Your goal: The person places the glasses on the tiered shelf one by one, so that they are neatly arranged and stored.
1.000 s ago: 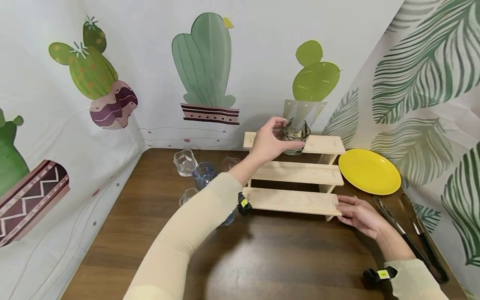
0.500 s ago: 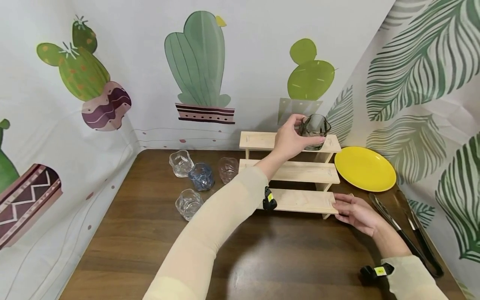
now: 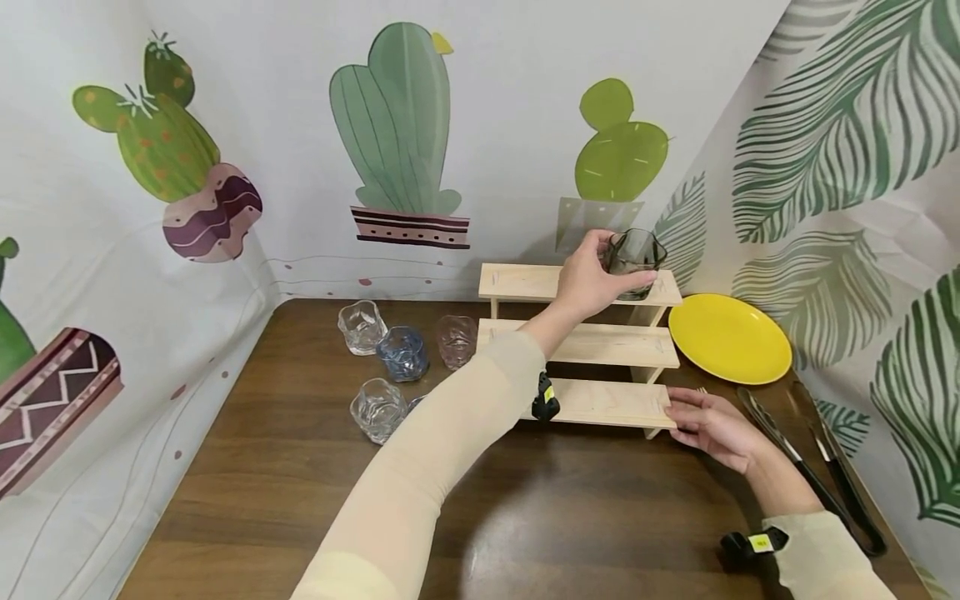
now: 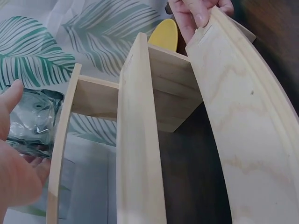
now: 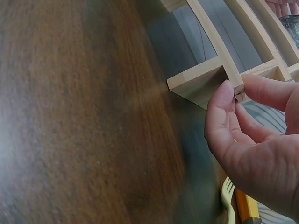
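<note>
A three-tier wooden shelf rack [image 3: 585,343] stands against the back wall. On the right part of its top tier sits a smoky grey drinking glass [image 3: 637,250], which my left hand [image 3: 585,279] holds between thumb and fingers. The left wrist view shows the glass [image 4: 35,122] against that top board, part of it hidden by the hand. My right hand [image 3: 716,429] pinches the right end of the lowest tier, thumb and fingertips on the board's corner, as the right wrist view also shows.
Left of the rack stand several glasses: clear ones [image 3: 362,327], a blue one [image 3: 403,354] and a pink one [image 3: 457,340]. My left sleeve partly covers another. A yellow plate [image 3: 730,339], black-handled utensils [image 3: 813,479] and a fork [image 5: 227,193] lie on the right.
My left hand has carried the grey glass rightward along the top tier, moving only slightly in the last half second. My right hand keeps its grip on the lowest tier.
</note>
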`<control>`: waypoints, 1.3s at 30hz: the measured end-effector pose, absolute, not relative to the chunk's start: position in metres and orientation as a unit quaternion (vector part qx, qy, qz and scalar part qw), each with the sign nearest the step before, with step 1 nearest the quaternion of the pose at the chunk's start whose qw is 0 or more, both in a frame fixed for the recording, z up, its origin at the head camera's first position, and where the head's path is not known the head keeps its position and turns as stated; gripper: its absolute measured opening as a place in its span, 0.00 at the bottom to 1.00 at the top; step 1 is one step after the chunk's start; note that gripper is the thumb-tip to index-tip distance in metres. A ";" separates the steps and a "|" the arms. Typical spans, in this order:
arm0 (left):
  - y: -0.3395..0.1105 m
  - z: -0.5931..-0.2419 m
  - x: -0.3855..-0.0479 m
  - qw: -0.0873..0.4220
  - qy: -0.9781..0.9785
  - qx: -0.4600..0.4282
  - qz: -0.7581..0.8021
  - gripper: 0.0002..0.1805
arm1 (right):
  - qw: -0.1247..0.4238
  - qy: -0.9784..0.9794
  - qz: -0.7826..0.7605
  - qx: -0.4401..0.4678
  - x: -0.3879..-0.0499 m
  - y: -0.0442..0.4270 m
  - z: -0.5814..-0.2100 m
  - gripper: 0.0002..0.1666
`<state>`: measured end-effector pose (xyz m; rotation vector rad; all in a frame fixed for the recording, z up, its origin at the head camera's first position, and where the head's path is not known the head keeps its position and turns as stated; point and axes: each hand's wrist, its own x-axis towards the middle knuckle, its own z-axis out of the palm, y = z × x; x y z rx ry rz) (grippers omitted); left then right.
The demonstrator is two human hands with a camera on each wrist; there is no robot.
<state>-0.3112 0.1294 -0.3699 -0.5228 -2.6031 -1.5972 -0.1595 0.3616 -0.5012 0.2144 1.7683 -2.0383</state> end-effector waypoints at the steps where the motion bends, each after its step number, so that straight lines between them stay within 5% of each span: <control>1: 0.128 -0.370 -0.311 0.013 -0.839 -0.169 -0.517 0.47 | 0.216 0.637 -0.736 0.077 -0.160 0.361 -0.501 0.38; 13: 0.075 -0.342 -0.294 -0.034 -0.827 -0.226 -0.514 0.56 | 0.219 0.649 -0.726 0.069 -0.161 0.360 -0.499 0.42; 22: -0.010 -0.331 -0.266 0.003 -0.798 -0.273 -0.538 0.48 | 0.225 0.664 -0.710 0.071 -0.161 0.361 -0.496 0.44; 39: -0.160 -0.396 -0.224 0.042 -0.820 -0.252 -0.512 0.45 | 0.226 0.654 -0.718 0.072 -0.163 0.363 -0.498 0.39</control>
